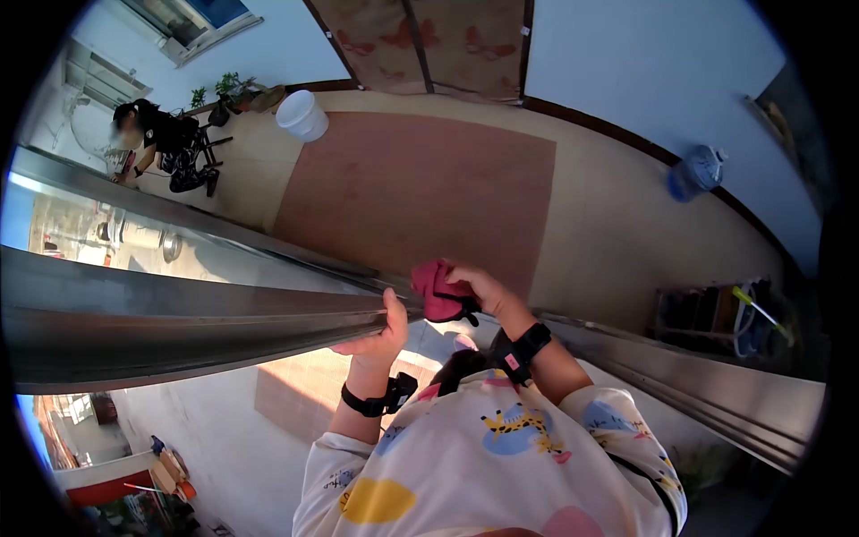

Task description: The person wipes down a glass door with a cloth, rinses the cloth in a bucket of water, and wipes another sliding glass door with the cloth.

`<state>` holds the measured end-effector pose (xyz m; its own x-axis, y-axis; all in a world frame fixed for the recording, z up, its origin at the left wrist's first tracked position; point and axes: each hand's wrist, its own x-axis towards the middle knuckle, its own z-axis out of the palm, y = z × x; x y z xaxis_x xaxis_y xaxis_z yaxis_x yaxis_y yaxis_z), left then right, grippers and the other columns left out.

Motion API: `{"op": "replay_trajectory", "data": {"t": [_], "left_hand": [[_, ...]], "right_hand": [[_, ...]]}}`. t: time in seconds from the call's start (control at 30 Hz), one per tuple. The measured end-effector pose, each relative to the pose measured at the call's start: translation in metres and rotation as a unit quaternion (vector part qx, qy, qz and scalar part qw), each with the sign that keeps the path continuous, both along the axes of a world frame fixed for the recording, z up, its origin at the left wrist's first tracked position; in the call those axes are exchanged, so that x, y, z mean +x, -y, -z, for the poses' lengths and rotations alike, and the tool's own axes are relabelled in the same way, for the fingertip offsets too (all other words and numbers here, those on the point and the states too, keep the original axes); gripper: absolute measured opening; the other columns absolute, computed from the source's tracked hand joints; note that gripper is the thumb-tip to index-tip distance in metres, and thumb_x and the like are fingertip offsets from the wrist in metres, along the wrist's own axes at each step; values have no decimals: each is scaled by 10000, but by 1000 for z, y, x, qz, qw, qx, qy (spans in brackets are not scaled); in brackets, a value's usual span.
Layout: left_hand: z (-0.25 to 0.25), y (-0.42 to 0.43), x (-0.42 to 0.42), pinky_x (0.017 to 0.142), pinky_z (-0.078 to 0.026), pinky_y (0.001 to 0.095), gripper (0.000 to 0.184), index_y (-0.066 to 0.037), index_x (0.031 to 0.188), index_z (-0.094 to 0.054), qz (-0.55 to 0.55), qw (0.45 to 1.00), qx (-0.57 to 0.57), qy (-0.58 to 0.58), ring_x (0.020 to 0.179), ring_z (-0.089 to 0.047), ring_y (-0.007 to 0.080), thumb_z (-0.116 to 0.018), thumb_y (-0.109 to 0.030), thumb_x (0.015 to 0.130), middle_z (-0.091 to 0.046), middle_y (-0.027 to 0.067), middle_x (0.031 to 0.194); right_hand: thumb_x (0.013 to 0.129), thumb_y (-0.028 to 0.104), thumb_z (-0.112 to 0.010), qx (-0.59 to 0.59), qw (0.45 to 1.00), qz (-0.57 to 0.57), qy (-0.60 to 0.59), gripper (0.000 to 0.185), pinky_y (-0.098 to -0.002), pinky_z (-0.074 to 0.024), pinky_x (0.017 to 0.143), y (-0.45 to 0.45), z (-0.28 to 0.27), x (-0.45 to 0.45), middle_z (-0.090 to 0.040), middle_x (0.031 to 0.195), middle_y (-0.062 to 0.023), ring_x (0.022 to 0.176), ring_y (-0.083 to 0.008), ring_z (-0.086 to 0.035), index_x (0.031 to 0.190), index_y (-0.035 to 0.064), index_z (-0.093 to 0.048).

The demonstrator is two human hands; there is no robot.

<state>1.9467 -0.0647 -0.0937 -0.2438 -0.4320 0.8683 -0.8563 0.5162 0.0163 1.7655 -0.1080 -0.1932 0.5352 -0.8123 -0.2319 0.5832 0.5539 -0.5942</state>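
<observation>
My left hand (pixel 380 333) grips the end of a grey metal door frame (pixel 206 336), its thumb on the near edge. Just to its right, my right hand (pixel 479 285) is closed on a dark red cloth (pixel 436 291) with black edging. The cloth is bunched up and touches or nearly touches the frame's edge. Both wrists wear black bands with small devices. Glass panes (pixel 170 242) sit in the frame at the left.
A seated person (pixel 170 143) is at the upper left. A white bucket (pixel 302 116) stands beside a brown mat (pixel 420 179). At the right are a water bottle (pixel 695 173) and a shoe rack (pixel 711 315). A metal sill (pixel 680 380) runs to the lower right.
</observation>
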Motion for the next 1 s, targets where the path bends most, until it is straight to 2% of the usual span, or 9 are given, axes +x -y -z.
{"op": "replay_trajectory", "data": {"t": [0.07,0.23,0.27,0.37,0.43,0.53,0.7,0.83,1.0], "left_hand": [[14,-3,7,1061,-306,425,1189,61,1312,346,47,998,20,-35,1297,-306,437,-702,-163,797,-30,329,1454],[-23,-21,7,1064,-195,623,904,-104,1464,40,13,998,58,-1,1348,-258,393,-552,-440,869,-151,155,1508],[-36,-25,8,1059,-176,655,826,-147,1482,-49,13,997,69,12,1354,-257,376,-496,-503,886,-186,108,1511],[-45,-24,18,1110,-163,547,778,-121,1480,67,97,993,70,10,1383,-185,364,-352,-499,945,-41,131,1543],[-40,-38,30,1113,-217,467,761,-100,1484,22,145,984,99,5,1372,-244,319,-366,-476,948,-92,146,1536],[-36,-77,50,1111,-242,395,725,-71,1481,-10,34,984,161,63,1375,-254,282,-372,-422,960,-117,150,1532],[-62,-104,35,958,-323,362,546,-53,1343,-163,-45,977,201,62,1149,-359,267,-319,-425,976,-266,148,1321],[-83,-96,23,836,-388,335,459,-39,1233,-286,-93,985,146,-6,968,-443,255,-277,-427,988,-386,146,1152],[-102,-97,7,683,-469,302,470,-21,1095,-439,-179,964,-51,-188,742,-549,240,-225,-429,1003,-536,143,940]], "right_hand": [[825,214,-450,53,998,16,31,483,-343,-424,977,13,5,3,-574,1189,-199,1085,-268,-581,1214,-70,-493],[893,272,-437,95,992,73,48,476,-368,-462,936,52,0,-1,-584,1168,-201,1075,-284,-590,1231,-60,-479],[917,353,-460,85,992,81,54,489,-367,-496,869,64,5,-1,-604,1131,-171,1025,-257,-606,1222,-26,-496],[920,445,-475,42,997,60,21,512,-359,-515,796,112,5,-12,-616,1096,-139,971,-220,-610,1191,14,-528],[913,475,-486,21,998,61,3,521,-347,-510,787,155,16,-25,-619,1086,-126,957,-203,-608,1171,26,-544],[903,450,-535,42,993,99,-47,472,-314,-484,811,209,12,-46,-627,1066,-109,945,-180,-601,1132,39,-576],[857,414,-625,19,990,117,-78,430,-273,-489,754,289,20,-85,-646,989,-71,867,-160,-610,1077,44,-610],[866,402,-608,24,987,93,-131,428,-289,-484,771,322,12,-88,-642,1017,-71,891,-169,-609,1103,46,-594],[869,378,-614,21,987,43,-155,405,-290,-484,774,352,42,-91,-633,1005,-69,897,-170,-605,1101,46,-591]]}}
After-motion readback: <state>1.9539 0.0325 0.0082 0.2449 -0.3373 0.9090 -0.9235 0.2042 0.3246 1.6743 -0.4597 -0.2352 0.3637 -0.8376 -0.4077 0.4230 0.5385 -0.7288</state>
